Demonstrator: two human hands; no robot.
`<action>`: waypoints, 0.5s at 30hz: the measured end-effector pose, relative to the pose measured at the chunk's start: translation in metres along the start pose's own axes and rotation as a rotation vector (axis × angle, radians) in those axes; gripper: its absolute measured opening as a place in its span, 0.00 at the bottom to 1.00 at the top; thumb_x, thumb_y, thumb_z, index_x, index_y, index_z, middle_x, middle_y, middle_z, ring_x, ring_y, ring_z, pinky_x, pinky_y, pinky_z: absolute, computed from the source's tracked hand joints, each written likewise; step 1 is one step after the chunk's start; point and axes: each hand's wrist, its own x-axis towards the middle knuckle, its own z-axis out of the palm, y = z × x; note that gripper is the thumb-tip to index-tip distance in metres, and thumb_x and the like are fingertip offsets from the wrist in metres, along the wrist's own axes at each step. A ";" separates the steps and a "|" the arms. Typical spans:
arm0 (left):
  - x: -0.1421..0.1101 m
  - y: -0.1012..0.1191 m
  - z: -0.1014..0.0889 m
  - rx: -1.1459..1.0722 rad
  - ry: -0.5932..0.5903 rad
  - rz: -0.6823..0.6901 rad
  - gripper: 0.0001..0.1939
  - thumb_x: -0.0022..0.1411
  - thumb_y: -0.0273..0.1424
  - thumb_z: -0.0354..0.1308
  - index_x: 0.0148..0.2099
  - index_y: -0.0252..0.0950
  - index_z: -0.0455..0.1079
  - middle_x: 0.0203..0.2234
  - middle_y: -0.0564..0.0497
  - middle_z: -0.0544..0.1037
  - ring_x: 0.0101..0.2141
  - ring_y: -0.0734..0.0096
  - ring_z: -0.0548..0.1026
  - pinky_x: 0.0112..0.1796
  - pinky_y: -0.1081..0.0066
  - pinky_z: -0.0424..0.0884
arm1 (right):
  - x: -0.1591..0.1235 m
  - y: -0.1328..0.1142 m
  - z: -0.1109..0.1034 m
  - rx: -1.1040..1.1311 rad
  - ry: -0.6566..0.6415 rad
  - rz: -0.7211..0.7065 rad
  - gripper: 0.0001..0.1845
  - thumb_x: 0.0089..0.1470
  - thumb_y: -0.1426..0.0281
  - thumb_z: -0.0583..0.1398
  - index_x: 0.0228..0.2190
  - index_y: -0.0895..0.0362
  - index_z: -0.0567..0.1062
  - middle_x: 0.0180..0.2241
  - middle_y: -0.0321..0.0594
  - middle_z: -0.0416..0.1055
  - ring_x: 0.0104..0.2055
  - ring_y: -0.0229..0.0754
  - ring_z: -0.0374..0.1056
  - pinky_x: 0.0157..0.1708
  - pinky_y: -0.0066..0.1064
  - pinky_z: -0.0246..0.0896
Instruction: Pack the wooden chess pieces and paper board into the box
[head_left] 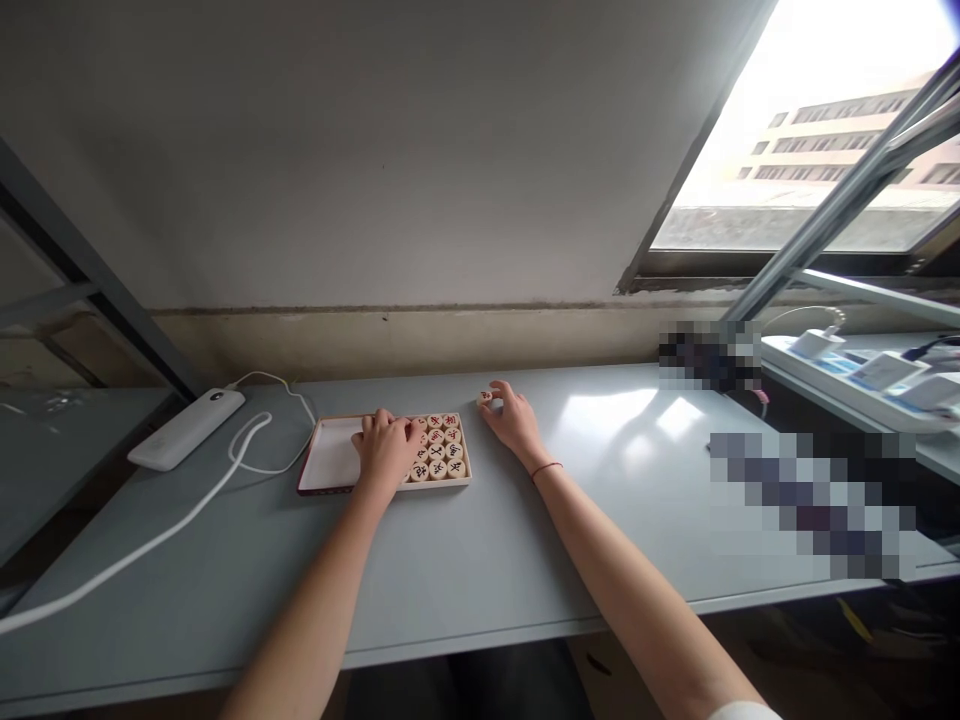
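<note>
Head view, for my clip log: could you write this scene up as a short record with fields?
Left hand: over the xiangqi box, partly covering the xiangqi pieces; contact unclear
Right hand: pinches a single xiangqi piece right of the box
Box contents: rows of round pieces, red and black characters; white interior shows at left
Surface: grey desk
Power bank: left of the box
Power strip: far right

Box (334, 455) white inside, dark red left edge. Round pieces (436, 437) cream, red characters far rows, black near rows. Desk (450, 570) grey-blue. Power bank (185, 430) and cable (174, 527) white. Bracelet (546, 467) red. Wall (375, 150) grey. Sleeve (744, 711) white.
</note>
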 end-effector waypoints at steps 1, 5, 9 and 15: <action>0.000 0.000 0.001 -0.001 0.006 -0.002 0.21 0.65 0.40 0.43 0.41 0.41 0.77 0.42 0.41 0.70 0.47 0.51 0.64 0.44 0.53 0.63 | 0.000 0.000 0.001 -0.014 0.003 -0.011 0.20 0.52 0.67 0.56 0.48 0.53 0.65 0.41 0.41 0.75 0.38 0.47 0.65 0.37 0.36 0.58; 0.000 -0.001 0.004 -0.023 0.011 0.005 0.20 0.64 0.41 0.44 0.40 0.41 0.77 0.42 0.42 0.69 0.47 0.52 0.64 0.45 0.55 0.64 | 0.001 0.003 0.002 -0.036 -0.011 -0.026 0.21 0.52 0.68 0.55 0.49 0.53 0.65 0.41 0.42 0.74 0.39 0.48 0.65 0.38 0.37 0.58; -0.001 -0.003 0.004 -0.039 0.004 0.014 0.21 0.65 0.40 0.44 0.40 0.40 0.77 0.41 0.42 0.68 0.46 0.52 0.64 0.44 0.58 0.65 | -0.003 -0.002 -0.003 -0.010 0.061 -0.085 0.20 0.51 0.67 0.55 0.48 0.56 0.65 0.42 0.47 0.71 0.41 0.49 0.65 0.39 0.37 0.59; -0.001 -0.005 0.004 -0.060 -0.016 0.012 0.21 0.65 0.40 0.43 0.40 0.39 0.77 0.42 0.42 0.68 0.47 0.53 0.64 0.43 0.59 0.64 | -0.024 -0.040 -0.019 0.102 -0.112 -0.128 0.17 0.58 0.62 0.50 0.46 0.55 0.65 0.31 0.41 0.72 0.28 0.43 0.68 0.28 0.30 0.57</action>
